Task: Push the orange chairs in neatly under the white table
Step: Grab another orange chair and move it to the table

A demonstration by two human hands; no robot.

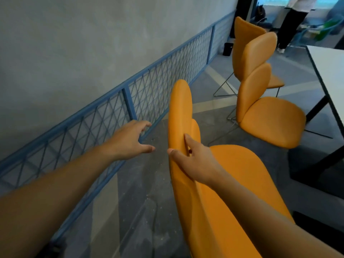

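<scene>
Three orange chairs stand in a row left of the white table, whose top runs along the right edge. The nearest orange chair has its tall backrest edge-on to me. My right hand grips that backrest's edge, thumb on the outer side and fingers on the seat side. My left hand hovers open just left of the backrest, fingers spread, a small gap away. The middle chair sits by the table's dark leg. The far chair stands behind it.
A blue mesh railing runs along the grey wall on the left. A black bin stands by the wall at the back. A person stands at the far end. Grey floor lies between railing and chairs.
</scene>
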